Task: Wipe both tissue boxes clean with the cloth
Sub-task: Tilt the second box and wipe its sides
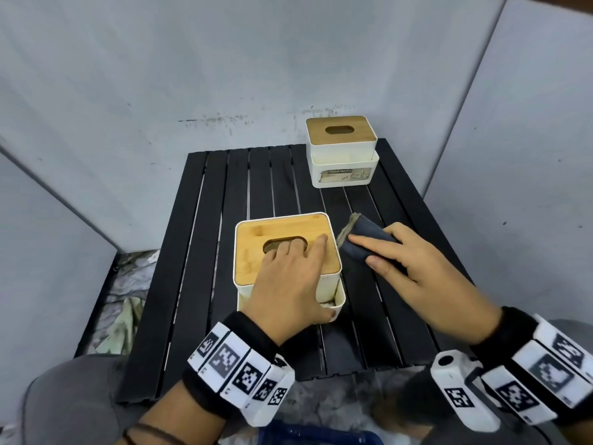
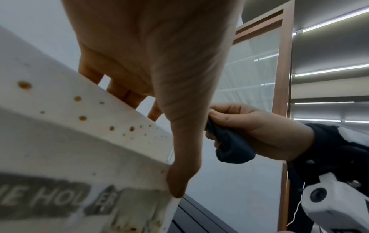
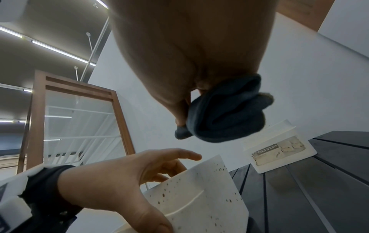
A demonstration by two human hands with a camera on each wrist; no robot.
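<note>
The near tissue box (image 1: 250,252) is white with a wooden lid and stands mid-table; brown spots speckle its side (image 2: 60,126) (image 3: 199,197). My left hand (image 1: 288,268) lies on its lid, fingers spread over the top and thumb (image 2: 179,173) down its front corner. Just right of this box, my right hand (image 1: 404,255) grips a bunched dark blue cloth (image 1: 362,236) (image 2: 233,149) (image 3: 225,115), held just off the box's right side. The second tissue box (image 1: 341,152) (image 3: 279,149) stands at the table's far right corner.
A black slatted table (image 1: 272,175) carries everything, with grey panel walls close behind and on both sides. Rumpled plastic sheeting (image 1: 128,300) lies on the floor to the left. A blue bin edge (image 1: 321,435) shows below the table's near edge.
</note>
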